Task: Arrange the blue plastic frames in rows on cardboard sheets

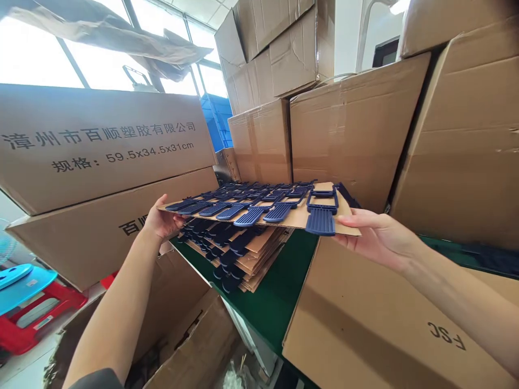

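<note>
A flat cardboard sheet [298,217] spans between my two hands, covered with several dark blue plastic buckle-like pieces [321,220], some with ribbed tabs overhanging the near edge. My left hand [161,219] grips the sheet's left end, fingers curled beneath it. At the right end, my right hand [371,237] pinches the corner with the thumb on top. Below the sheet, a stack of similar cardboard sheets [259,259] bearing dark blue pieces lies on the green tabletop [279,292]. Whether the held sheet touches the stack at the back is hidden.
Large cartons [348,135] stand behind the table. Printed cartons [101,146] are stacked at left. A carton marked FSC [385,319] stands at front right, and an open carton [194,340] sits below. A blue-topped red stool [30,289] is at far left.
</note>
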Tool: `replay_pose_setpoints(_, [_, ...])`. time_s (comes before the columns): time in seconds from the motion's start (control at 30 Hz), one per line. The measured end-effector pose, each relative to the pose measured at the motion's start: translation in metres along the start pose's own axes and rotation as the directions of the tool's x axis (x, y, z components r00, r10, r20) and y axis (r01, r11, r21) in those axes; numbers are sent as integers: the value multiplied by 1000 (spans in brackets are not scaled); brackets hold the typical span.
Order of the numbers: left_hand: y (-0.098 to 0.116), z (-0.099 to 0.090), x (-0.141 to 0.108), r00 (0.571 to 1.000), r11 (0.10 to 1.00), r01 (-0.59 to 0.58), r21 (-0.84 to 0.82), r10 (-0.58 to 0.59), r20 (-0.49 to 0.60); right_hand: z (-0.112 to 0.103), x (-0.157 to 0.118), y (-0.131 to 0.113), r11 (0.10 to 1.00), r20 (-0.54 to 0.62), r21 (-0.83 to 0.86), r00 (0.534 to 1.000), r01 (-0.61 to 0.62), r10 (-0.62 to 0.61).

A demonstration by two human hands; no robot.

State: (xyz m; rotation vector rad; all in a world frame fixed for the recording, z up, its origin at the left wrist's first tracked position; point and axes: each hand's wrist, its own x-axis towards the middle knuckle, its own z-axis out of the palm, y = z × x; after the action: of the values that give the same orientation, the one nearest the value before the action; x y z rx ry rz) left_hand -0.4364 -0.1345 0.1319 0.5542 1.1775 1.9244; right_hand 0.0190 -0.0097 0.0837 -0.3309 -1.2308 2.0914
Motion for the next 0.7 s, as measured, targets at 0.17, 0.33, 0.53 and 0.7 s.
replay_pose_setpoints(0.17, [13,-22,9,980,993,-117,-28,111,-163,25,29,16,999,99,45,995,9,-13])
replay_pose_setpoints(0.33, [25,-25,29,930,979,-201,-46,176,-323,47,65,40,993,116,112,992,25,-39])
replay_pose_setpoints(0.53, [21,-28,54,862,961,-264,83,274,-427,64,83,68,1000,90,30,996,-4,1])
replay_pose_setpoints(0.7, [-2,-44,63,878,949,-230,214,297,-374,62,80,68,977,-71,-183,993,-107,95])
